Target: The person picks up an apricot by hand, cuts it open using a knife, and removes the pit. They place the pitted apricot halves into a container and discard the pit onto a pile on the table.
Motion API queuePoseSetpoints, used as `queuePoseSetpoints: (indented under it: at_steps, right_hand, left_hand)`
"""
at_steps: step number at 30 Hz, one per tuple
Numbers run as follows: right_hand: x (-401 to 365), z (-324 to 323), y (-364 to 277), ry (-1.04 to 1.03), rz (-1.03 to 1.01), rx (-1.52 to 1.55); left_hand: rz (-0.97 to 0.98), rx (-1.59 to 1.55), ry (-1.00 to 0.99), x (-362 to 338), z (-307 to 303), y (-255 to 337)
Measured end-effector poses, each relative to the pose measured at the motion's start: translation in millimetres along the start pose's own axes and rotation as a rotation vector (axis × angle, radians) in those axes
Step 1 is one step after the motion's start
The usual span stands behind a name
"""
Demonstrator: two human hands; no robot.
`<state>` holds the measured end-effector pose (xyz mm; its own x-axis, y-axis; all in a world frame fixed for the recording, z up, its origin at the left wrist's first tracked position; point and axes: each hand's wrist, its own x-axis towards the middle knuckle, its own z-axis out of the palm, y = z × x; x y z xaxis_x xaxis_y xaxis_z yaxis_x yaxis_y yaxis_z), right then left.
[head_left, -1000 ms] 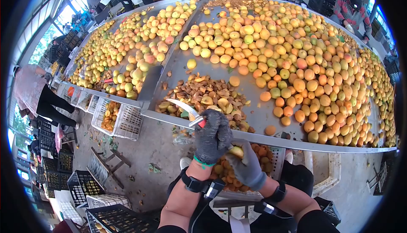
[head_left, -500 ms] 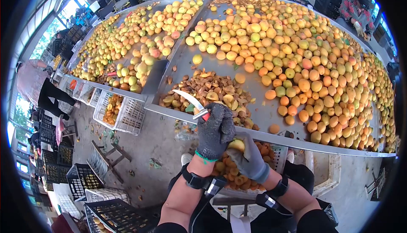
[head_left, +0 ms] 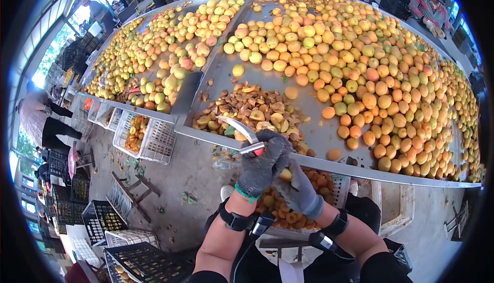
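Observation:
My left hand, in a dark grey glove, is closed around the red handle of a curved knife. Its blade points up and left, over the table's front edge. My right hand, gloved in lighter grey, grips an apricot that is mostly hidden between the two hands. The left fingers touch or nearly touch the fruit. Below them a crate of halved apricots sits partly covered by my hands. Just beyond the knife lies a heap of brown pits and scraps.
A metal sorting table with a raised rim carries many whole apricots. A divider separates its left section. White crates stand below at left, black crates lower left. Other people are around the table.
My left hand has shifted slightly right and down with the knife, closer to my right hand. Less of the apricot shows. A person at far left has changed posture.

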<state>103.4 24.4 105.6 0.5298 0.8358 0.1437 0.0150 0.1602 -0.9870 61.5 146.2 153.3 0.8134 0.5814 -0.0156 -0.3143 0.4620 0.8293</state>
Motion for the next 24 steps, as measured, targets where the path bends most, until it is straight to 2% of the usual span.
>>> queuePoseSetpoints:
  at_steps: [1,2,3,5,7,8,9,11,13,15,17,18,20,22,24]
  right_hand:
    - [-0.6,-3.1,-4.2,0.003,-0.002,-0.001]
    - [0.7,-8.2,-17.3,-0.026,0.207,0.244]
    - [1.8,-12.8,-24.6,-0.057,0.418,0.489]
    - [4.4,-24.1,-24.4,-0.019,0.425,0.592]
    - [8.6,-29.2,-27.8,0.035,0.427,0.690]
    - [12.5,-29.3,-32.6,0.194,0.439,0.814]
    - [17.0,-30.5,-38.5,0.356,0.444,0.935]
    - [20.0,-43.9,-43.8,0.416,0.454,0.996]
    - [16.7,-69.8,-29.1,-0.034,0.400,1.197]
    - [16.9,-73.4,-30.1,-0.068,0.345,1.157]
    - [20.2,-70.0,-37.6,0.346,0.402,1.143]
    - [21.5,-70.8,-41.4,0.354,0.393,1.141]
    - [23.3,-74.5,-47.6,0.505,0.336,1.087]
    - [18.7,-90.1,-43.3,0.511,0.354,1.130]
    - [14.8,-101.7,-34.4,0.512,0.349,1.156]
  left_hand:
    - [0.038,-0.048,-0.015,1.5,-1.9,0.1]
    - [0.076,-0.122,-0.043,4.7,-2.9,5.4]
    - [0.190,-0.065,-0.030,9.1,-1.4,9.9]
    - [0.175,-0.483,-0.070,17.9,-19.5,22.0]
    - [0.223,-0.367,0.003,21.1,-37.9,35.6]
    - [0.237,-0.264,0.116,18.8,-38.6,40.0]
    - [0.233,-0.273,0.105,16.4,-35.3,39.6]
    - [0.073,-0.005,0.188,11.6,-27.1,36.7]
    - [-0.111,0.174,0.189,11.3,-19.2,24.6]
    - [-0.218,0.297,0.142,8.9,-6.5,11.8]
    - [-0.281,0.295,0.083,7.0,0.6,6.3]
    - [-0.342,0.295,0.037,5.5,3.2,4.0]
    - [-0.390,0.389,-0.025,1.2,5.9,-1.8]
    - [-0.478,0.494,-0.102,-0.7,4.8,-8.7]
    - [-0.476,0.575,-0.122,-3.0,8.8,-12.3]
